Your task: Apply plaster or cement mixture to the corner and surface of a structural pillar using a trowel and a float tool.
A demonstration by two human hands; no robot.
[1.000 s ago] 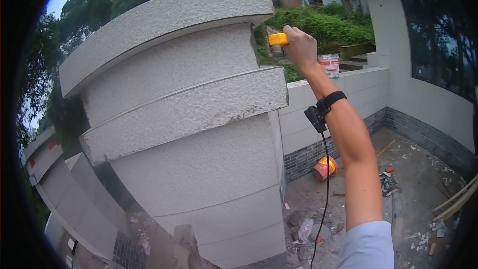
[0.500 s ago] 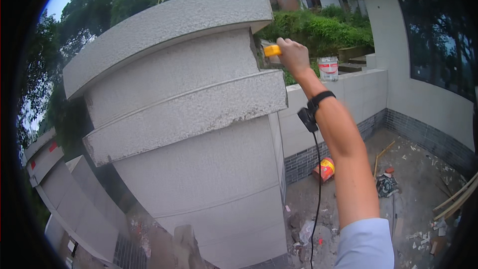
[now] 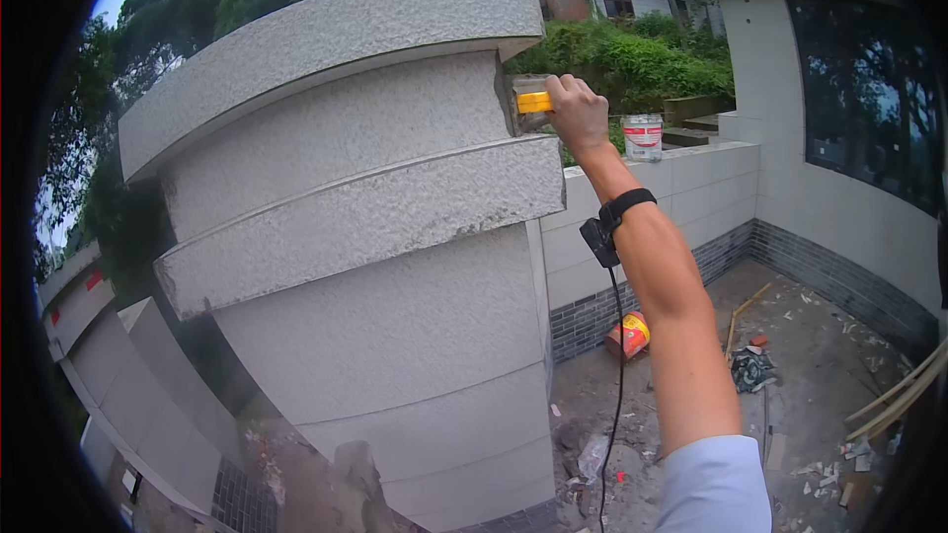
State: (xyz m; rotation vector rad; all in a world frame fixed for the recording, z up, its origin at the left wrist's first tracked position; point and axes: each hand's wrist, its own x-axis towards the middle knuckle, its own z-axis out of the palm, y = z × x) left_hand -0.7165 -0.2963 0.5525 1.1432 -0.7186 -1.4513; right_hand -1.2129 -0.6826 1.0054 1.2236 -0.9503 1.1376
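My right hand is closed round the yellow handle of a plastering trowel, arm stretched up and forward. Its greyish flat blade lies against or just beside the end face of a pale stone-textured wall pillar, in the recess between two jutting ledges; whether blade and wall touch I cannot tell. Above the trowel is the upper ledge, and below it the lower ledge with a chipped underside. A black strap with a small device sits on my right wrist, a cable hanging from it. My left hand is out of view.
A white and red bucket stands on the low tiled wall behind my hand. On the littered floor lie a tipped red and yellow bucket, a dark bundle and wooden strips. A dark window is at right.
The trowel has turned, so its grey blade now shows beside the recess. My right hand has shifted slightly left and down, and the whole view has moved a little.
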